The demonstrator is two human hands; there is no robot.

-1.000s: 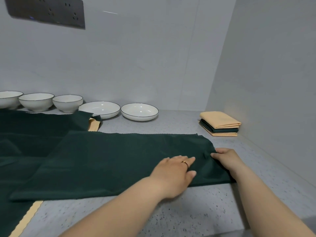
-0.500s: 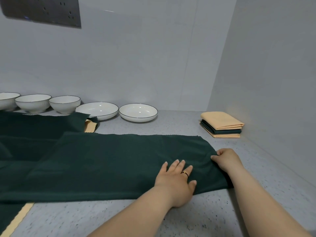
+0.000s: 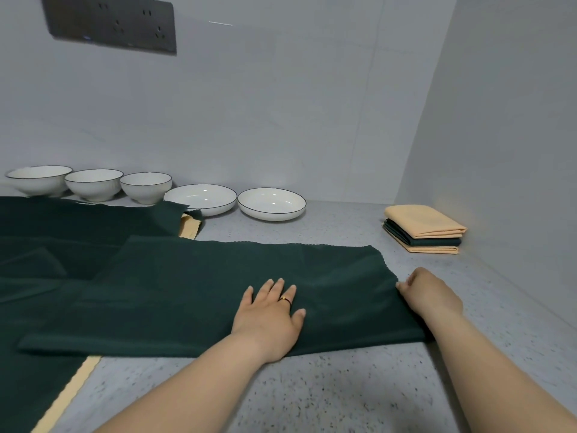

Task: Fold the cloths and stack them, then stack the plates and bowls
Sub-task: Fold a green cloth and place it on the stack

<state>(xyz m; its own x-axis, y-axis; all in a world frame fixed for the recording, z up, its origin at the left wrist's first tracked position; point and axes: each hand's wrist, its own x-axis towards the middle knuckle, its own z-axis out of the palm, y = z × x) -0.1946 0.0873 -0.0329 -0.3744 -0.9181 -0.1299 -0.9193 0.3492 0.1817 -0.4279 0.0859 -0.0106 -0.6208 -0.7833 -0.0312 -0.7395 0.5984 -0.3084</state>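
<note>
A dark green cloth (image 3: 193,285) lies folded lengthwise across the grey counter. My left hand (image 3: 270,317) presses flat on it near its front edge, fingers straight and spread. My right hand (image 3: 427,292) pinches the cloth's right edge with curled fingers. More dark green cloth (image 3: 53,245) and a tan cloth (image 3: 189,221) lie unfolded at the left. A stack of folded tan and green cloths (image 3: 424,228) sits in the right corner. Three white bowls (image 3: 93,184) and two white plates (image 3: 271,203) stand in a row along the back wall.
Grey walls close the counter (image 3: 343,385) at the back and right. A dark socket panel (image 3: 109,25) hangs on the back wall, upper left. A tan cloth edge (image 3: 67,395) shows under the green cloth at the lower left.
My left hand has slid left along the cloth and flattened with fingers spread. My right hand has stayed at the right edge, still pinching it.
</note>
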